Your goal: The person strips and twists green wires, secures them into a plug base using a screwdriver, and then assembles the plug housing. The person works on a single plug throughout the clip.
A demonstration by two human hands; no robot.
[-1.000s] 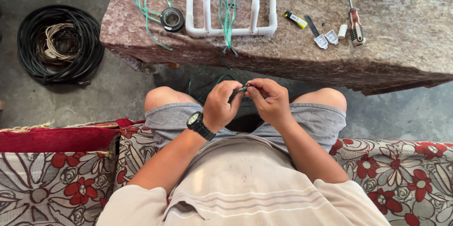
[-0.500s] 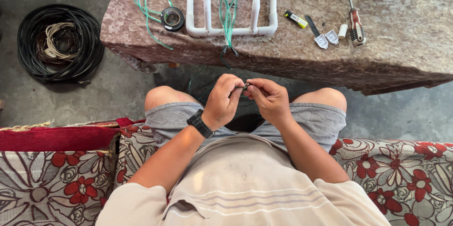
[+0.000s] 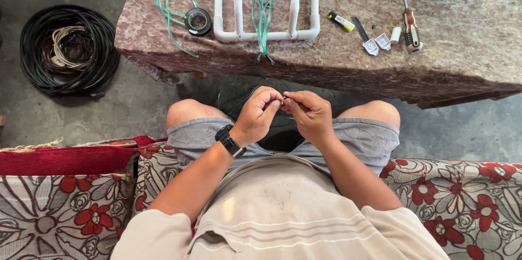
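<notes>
- Head view: the left hand [image 3: 260,113] and the right hand [image 3: 309,112] meet above the lap, between the bare knees, with the fingertips of both touching at one spot.
- Head view: pinched there is the end of a thin green wire [image 3: 283,98]; the left fingers [image 3: 273,98] and the right fingers [image 3: 294,98] are closed together on it from opposite sides, so the short held piece runs crosswise, left to right, between them.
- Head view: both hands are equally near the wire end; neither leads. What small dark part sits at the pinch is too small to tell.
- Head view: from the pinch the wire trails away from the body, down past the knees and up over the edge of the mottled brown stone counter [image 3: 462,64] to a white plastic pipe frame [image 3: 266,35].
- Head view: on the counter, well apart from the hands, lie a black tape roll [image 3: 197,21] and a red-handled screwdriver [image 3: 410,22]; a black cable coil [image 3: 69,49] sits on the floor at the left.
</notes>
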